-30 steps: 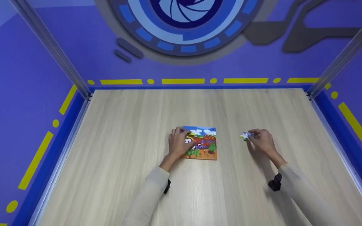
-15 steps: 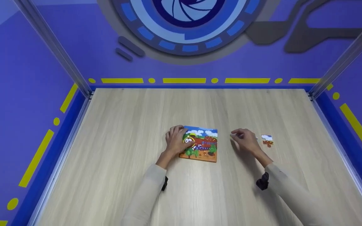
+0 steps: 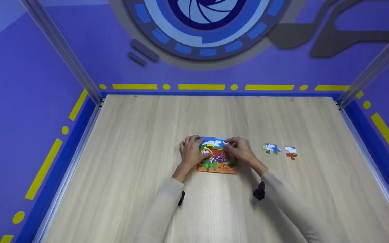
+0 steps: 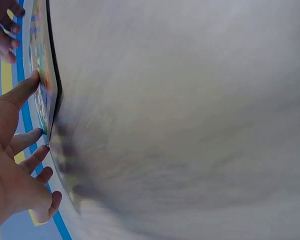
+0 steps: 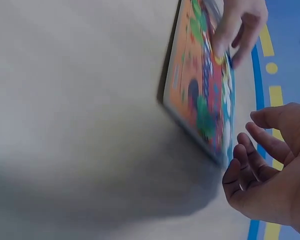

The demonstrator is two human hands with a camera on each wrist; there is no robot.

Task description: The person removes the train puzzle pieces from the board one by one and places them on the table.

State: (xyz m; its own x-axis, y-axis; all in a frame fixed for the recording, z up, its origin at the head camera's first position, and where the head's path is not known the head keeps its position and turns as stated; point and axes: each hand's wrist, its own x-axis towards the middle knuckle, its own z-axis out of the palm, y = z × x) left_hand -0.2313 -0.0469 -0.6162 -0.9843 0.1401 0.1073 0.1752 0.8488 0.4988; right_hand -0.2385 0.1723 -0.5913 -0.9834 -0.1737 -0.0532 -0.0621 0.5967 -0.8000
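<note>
A square cartoon jigsaw puzzle (image 3: 214, 167) lies on the table, showing blue sky, clouds and a red train with a round face. My left hand (image 3: 191, 152) rests on its left side, thumb (image 4: 26, 90) pressed on the picture and fingers (image 4: 32, 136) spread along the edge. Over the puzzle's upper right corner is my right hand (image 3: 243, 152), fingertips close above the clouds. In the right wrist view the same right hand (image 5: 270, 165) has bent fingers, and no piece shows between them.
Two loose jigsaw pieces lie right of the puzzle: a blue and white piece (image 3: 271, 148) and a white and red-brown piece (image 3: 291, 152). Blue panels (image 3: 187, 74) with yellow dashes stand along the back and sides of the wooden table (image 3: 140, 135).
My right hand has moved left, from the loose pieces to the puzzle's upper right corner, leaving both pieces on the table. My left hand has stayed on the puzzle.
</note>
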